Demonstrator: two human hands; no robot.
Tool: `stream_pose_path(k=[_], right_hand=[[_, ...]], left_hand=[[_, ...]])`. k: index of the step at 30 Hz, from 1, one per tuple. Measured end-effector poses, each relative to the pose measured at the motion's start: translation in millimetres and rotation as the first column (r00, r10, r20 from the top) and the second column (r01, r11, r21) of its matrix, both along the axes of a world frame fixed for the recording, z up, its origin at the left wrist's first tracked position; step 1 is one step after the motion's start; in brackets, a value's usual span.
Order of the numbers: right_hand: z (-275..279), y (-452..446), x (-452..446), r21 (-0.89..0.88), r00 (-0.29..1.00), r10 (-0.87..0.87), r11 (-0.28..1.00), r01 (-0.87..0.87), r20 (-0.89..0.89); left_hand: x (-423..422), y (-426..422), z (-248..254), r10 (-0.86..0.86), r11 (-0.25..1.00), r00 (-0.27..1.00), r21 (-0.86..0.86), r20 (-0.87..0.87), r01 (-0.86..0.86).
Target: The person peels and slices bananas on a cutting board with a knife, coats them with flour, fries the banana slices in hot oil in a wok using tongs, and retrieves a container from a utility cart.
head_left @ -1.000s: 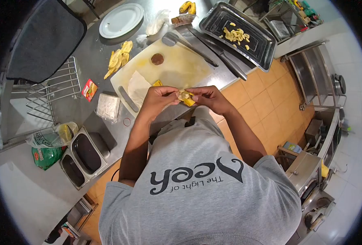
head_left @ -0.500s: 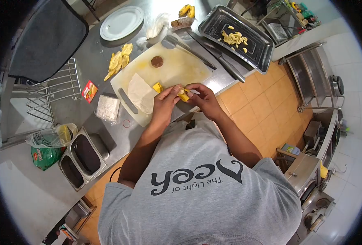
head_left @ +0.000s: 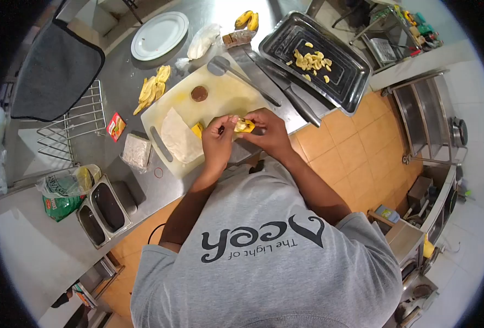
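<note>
A partly peeled banana (head_left: 244,126) is between my two hands, above the near edge of the cutting board (head_left: 236,101); pale flesh shows through its yellow skin. My left hand (head_left: 218,141) pinches it from the left. On the other side my right hand (head_left: 271,133) grips it with curled fingers. Another yellow banana piece (head_left: 197,130) lies on the board, partly covered by my left hand. Beside it is a pale, thin wrapper sheet (head_left: 177,136). A small brown disc (head_left: 199,93), perhaps chocolate, and a grey spatula (head_left: 247,82) are also on the board.
A black tray (head_left: 337,95) holding banana slices (head_left: 311,61) sits at the right, with a knife (head_left: 299,104) beside it. Banana peels (head_left: 153,89), a white plate (head_left: 159,36) and a wrapped white block (head_left: 136,152) are to the left. Whole bananas (head_left: 247,21) lie at the back.
The banana has turned in my hands, and more of its pale flesh shows. My right hand's fingers have shifted around it. The whole view has moved slightly.
</note>
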State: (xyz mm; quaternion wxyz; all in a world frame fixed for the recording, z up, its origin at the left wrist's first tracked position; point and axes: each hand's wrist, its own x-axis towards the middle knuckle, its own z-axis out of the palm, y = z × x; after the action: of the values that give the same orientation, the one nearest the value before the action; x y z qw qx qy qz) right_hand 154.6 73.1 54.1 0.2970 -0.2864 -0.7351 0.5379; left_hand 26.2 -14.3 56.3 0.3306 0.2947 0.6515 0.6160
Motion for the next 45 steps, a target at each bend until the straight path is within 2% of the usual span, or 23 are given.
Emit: stream_pose_path(k=[3,7,8,11,13,14,18,22,25,26,27,30,32,35,38,40,41,44,45], right_hand=[[0.9,24.6,5.0,0.323,0.998,0.056,0.945,-0.056,0.011],[2.3,43.5,16.2,0.199,0.989,0.145,0.970,-0.140,-0.010],[-4.1,48.5,17.6,0.212,0.982,0.186,0.961,-0.175,-0.032],[-11.6,56.7,16.9,-0.145,0.953,0.228,0.955,-0.259,-0.200],[-4.9,66.3,13.7,-0.137,0.925,0.216,0.953,-0.269,-0.314],[-3.2,69.2,14.0,-0.139,0.909,0.197,0.955,-0.263,-0.368],[3.4,84.1,15.2,0.114,0.954,0.222,0.973,-0.203,-0.202],[1.9,89.3,11.9,0.126,0.981,0.164,0.981,-0.150,-0.102],[-4.8,90.1,10.6,0.158,0.987,0.140,0.979,-0.126,-0.077],[-4.9,88.7,9.2,0.156,0.985,0.138,0.980,-0.122,-0.099],[-4.7,86.6,7.6,0.155,0.983,0.138,0.981,-0.119,-0.121],[-4.4,77.9,3.5,0.052,0.983,0.119,0.992,-0.112,-0.141],[-4.1,74.1,2.5,0.055,0.986,0.143,0.989,-0.139,-0.089],[-3.3,67.0,0.3,0.011,0.985,0.160,0.987,-0.160,-0.070],[-2.1,60.0,-3.4,-0.064,0.978,0.179,0.980,-0.187,-0.110],[-9.4,52.4,-6.8,-0.165,0.968,0.181,0.964,-0.210,-0.174],[-13.8,48.1,-9.1,-0.279,0.952,0.159,0.932,-0.232,-0.260],[-18.8,36.9,-16.1,-0.545,0.899,0.035,0.784,-0.296,-0.437],[-16.4,35.0,-18.6,-0.603,0.889,-0.011,0.739,-0.301,-0.458]], left_hand=[[6.0,12.4,0.8,0.032,0.998,0.996,0.049,0.085,-0.036],[13.0,28.8,-2.4,0.059,0.993,0.915,0.070,0.399,-0.095],[14.6,28.9,-1.1,0.061,0.991,0.885,0.079,0.461,-0.109],[16.4,34.9,-3.8,0.118,0.976,0.800,0.078,0.589,-0.201],[19.2,36.2,-0.3,0.168,0.961,0.754,0.065,0.635,-0.269],[19.9,36.6,-2.9,0.170,0.958,0.759,0.075,0.629,-0.277],[27.3,47.0,-2.9,0.155,0.964,0.803,0.091,0.575,-0.251],[45.3,62.9,25.7,0.155,0.969,0.848,0.090,0.507,-0.232],[52.8,66.8,9.4,0.087,0.985,0.984,0.137,0.153,-0.109],[55.3,68.3,5.6,0.105,0.985,0.985,0.125,0.139,-0.122],[55.5,69.5,1.2,0.126,0.980,0.973,0.128,0.195,-0.152],[57.0,68.7,-6.1,0.196,0.962,0.921,0.116,0.337,-0.247],[58.3,67.4,4.1,0.253,0.946,0.881,0.088,0.399,-0.311],[50.7,56.0,-6.3,0.258,0.965,0.962,0.029,0.084,-0.261],[48.9,51.3,0.3,0.308,0.951,0.938,0.019,-0.157,-0.309],[42.8,45.3,-1.7,0.319,0.947,0.926,0.018,-0.203,-0.322],[38.8,42.1,-2.3,0.325,0.944,0.919,0.019,-0.226,-0.329],[25.0,28.5,-1.2,0.338,0.939,0.937,-0.033,-0.088,-0.342],[22.9,27.4,-0.4,0.356,0.933,0.932,0.025,0.072,-0.358]])
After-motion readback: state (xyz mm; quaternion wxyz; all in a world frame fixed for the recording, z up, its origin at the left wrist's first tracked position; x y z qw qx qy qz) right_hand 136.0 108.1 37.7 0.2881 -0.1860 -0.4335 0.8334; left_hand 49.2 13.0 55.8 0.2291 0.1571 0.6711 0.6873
